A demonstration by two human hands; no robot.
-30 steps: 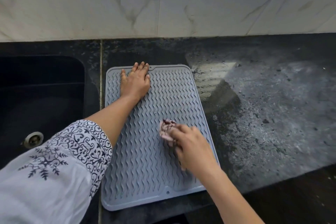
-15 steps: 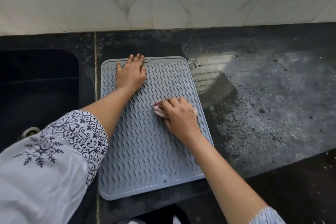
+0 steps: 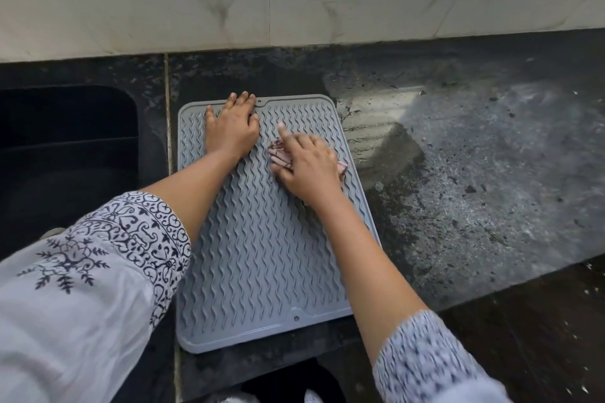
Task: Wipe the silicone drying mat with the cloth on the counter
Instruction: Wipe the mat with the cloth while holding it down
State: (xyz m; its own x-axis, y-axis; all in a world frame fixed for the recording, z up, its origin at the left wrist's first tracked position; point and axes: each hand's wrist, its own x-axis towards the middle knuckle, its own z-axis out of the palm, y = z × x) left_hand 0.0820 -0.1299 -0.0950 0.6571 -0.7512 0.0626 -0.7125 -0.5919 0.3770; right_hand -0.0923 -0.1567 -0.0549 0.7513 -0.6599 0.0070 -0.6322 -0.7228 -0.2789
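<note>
Grey silicone drying mat lay on the dark counter, just beside the sink. The left hand pressed flat, fingers spread, at the mat's far edge, gripping nothing. The right hand clutched the crumpled cloth near the far right corner. Strokes would do best following the wavy ridges, with the mat pinned against sliding.

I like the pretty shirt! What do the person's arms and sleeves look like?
The left sleeve is loose and white, with a dark blue curly pattern around its cuff and a snowflake-like flower printed higher up. The right sleeve is pale with small dark speckles, but blurry. Both forearms are bare below the sleeves.
</note>
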